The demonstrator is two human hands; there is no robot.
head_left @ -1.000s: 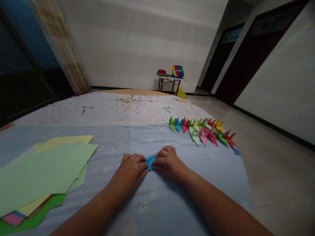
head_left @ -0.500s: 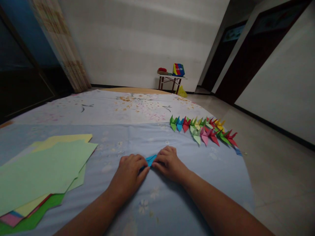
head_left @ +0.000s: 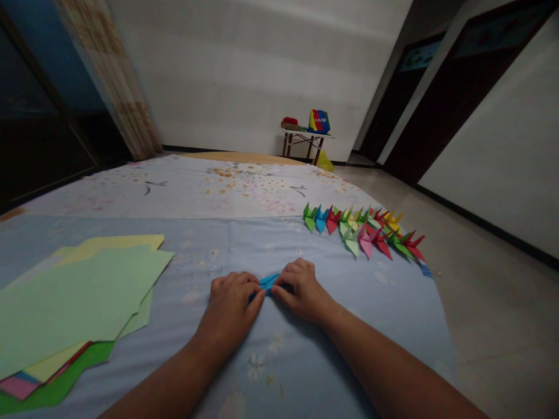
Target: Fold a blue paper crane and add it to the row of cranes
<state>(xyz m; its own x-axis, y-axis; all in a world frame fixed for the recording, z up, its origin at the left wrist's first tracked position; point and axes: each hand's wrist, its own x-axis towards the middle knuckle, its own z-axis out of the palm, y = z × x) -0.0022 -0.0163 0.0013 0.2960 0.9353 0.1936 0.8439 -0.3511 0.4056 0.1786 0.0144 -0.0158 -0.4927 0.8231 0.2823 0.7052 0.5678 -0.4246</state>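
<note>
A small piece of folded blue paper (head_left: 269,282) lies on the cloth-covered table in front of me, partly hidden by my fingers. My left hand (head_left: 236,299) pinches its left side between thumb and fingers. On the right side, my right hand (head_left: 299,288) grips the paper the same way, its thumb close to the left thumb. Several finished paper cranes (head_left: 364,230) in green, blue, red, pink and yellow stand in rows beyond my right hand. To the left is a stack of coloured paper sheets (head_left: 82,297), pale green on top.
The round table has a light blue floral cloth (head_left: 244,244) with a white floral part (head_left: 183,186) behind it. Near the far wall stands a small table (head_left: 301,137) bearing a multicoloured box (head_left: 319,121). The table's right edge drops to a tiled floor (head_left: 484,291).
Both hands stay on the blue paper, with only slight finger shifts; a little more of the paper shows between them. The whole view has shifted slightly.
</note>
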